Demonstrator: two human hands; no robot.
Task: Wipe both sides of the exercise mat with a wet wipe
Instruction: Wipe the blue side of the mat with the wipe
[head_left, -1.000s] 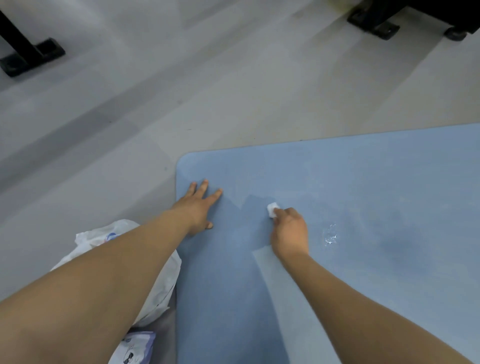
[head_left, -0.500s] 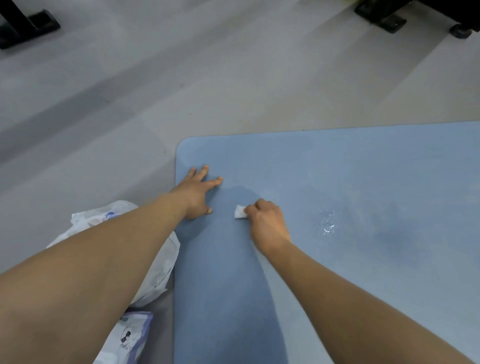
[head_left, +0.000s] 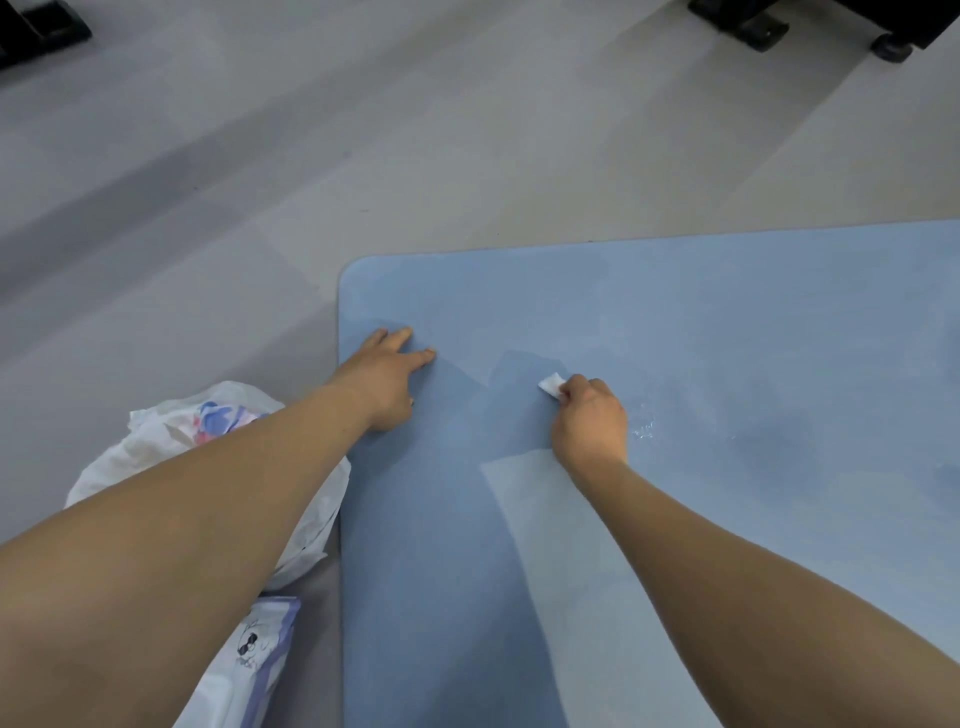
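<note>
A light blue exercise mat (head_left: 727, 322) lies flat on the grey floor, its rounded corner at the upper left. My left hand (head_left: 387, 376) rests flat on the mat near its left edge, fingers straight and spread. My right hand (head_left: 589, 421) grips a small folded white wet wipe (head_left: 550, 384) and holds it against the mat. Darker damp patches show around the wipe, and a few water drops (head_left: 644, 428) glisten to the right of my right hand.
A white plastic bag (head_left: 171, 436) lies on the floor beside the mat's left edge, under my left forearm. A wet-wipe pack (head_left: 260, 654) lies below it. Black equipment feet stand at the top left (head_left: 41, 31) and top right (head_left: 748, 23).
My right hand slid the wipe left toward my left hand, then back to the right. My left hand stayed planted on the mat.
</note>
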